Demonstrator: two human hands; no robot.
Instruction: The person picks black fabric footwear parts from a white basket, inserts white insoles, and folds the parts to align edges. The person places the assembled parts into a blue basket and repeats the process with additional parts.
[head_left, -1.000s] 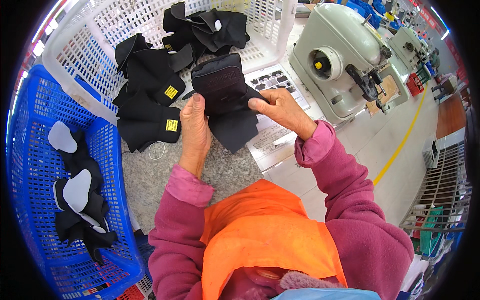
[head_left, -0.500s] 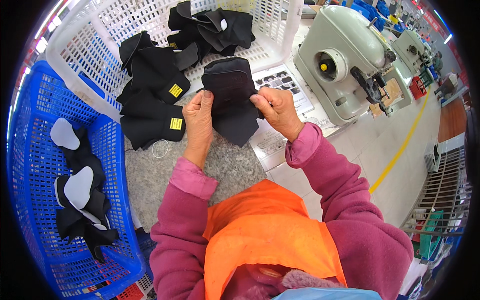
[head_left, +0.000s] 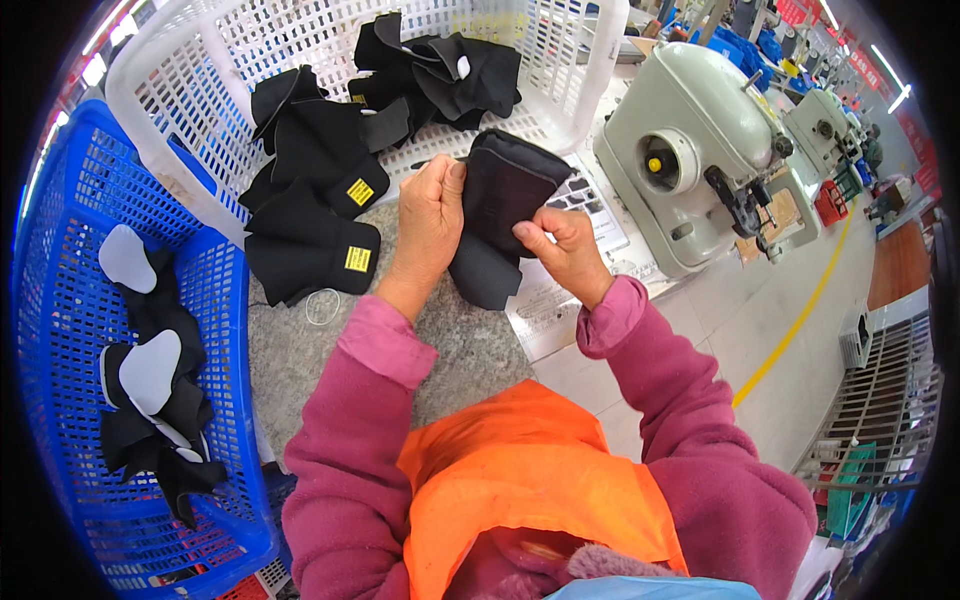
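Between my two hands is a black sewn fabric piece (head_left: 506, 195), tilted, with a rounded stitched top and a loose flap hanging below. My left hand (head_left: 430, 210) is closed on its left edge, knuckles up. With thumb and curled fingers, my right hand (head_left: 565, 245) pinches its lower right edge. Left of my hands, several similar black pieces (head_left: 318, 245) with yellow labels lie partly out of a white perforated basket (head_left: 220, 70). More black pieces (head_left: 470, 80) lie inside that basket.
A blue perforated basket (head_left: 235, 370) at the left holds black pieces with pale grey-white pads (head_left: 150, 370). A pale green sewing machine (head_left: 690, 110) stands at the right. Printed sheets (head_left: 540, 310) and a white loop (head_left: 322, 307) lie on the grey worktop (head_left: 450, 370).
The black piece has turned and shifted to the right. My left hand has risen and moved right along its edge; my right hand now grips it lower down.
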